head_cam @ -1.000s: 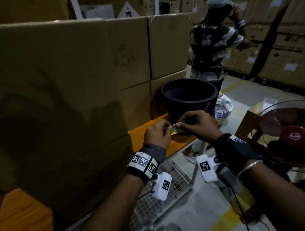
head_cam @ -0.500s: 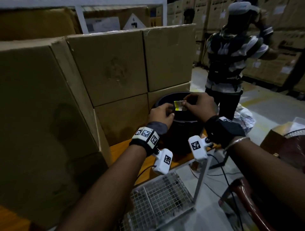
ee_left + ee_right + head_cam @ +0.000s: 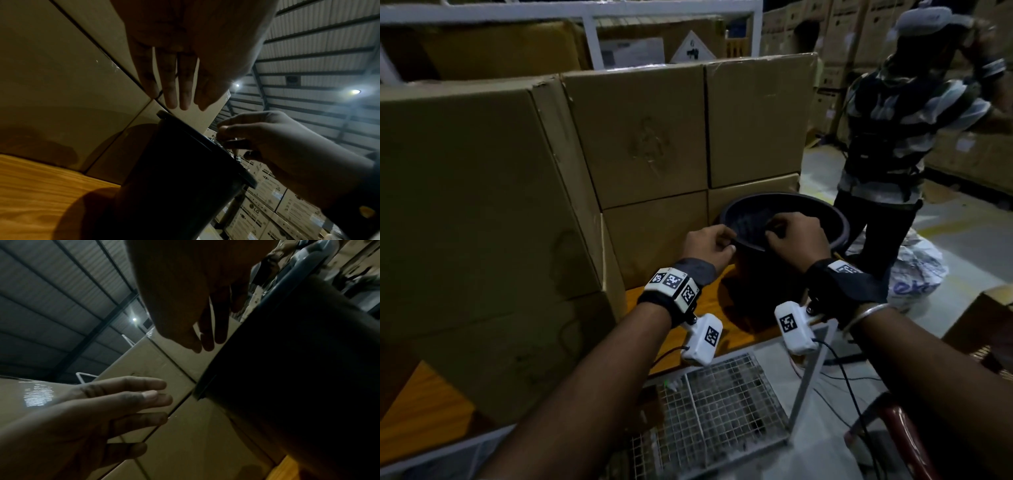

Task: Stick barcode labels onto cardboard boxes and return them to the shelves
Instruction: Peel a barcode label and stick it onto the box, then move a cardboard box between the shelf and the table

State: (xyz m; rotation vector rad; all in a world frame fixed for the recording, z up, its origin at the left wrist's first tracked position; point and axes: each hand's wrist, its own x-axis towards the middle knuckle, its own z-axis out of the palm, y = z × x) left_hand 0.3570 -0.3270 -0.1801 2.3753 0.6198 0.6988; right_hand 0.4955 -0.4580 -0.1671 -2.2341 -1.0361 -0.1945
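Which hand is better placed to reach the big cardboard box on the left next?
Left, probably. The left hand sits at the black bucket near rim, closest to the cardboard box, with its fingers straight. The right hand is over the bucket, farther off, with its fingers curled.

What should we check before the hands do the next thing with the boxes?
1. Left hand free: ok, fingers straight, holding nothing.
2. Right hand free: cannot tell, fingers curled over the black bucket.
3. Barcode label ready: not ok, none in sight.
4. Cardboard boxes close: ok, stacked right beside the bucket.
5. Other person out of the way: ok, standing beyond the bucket.
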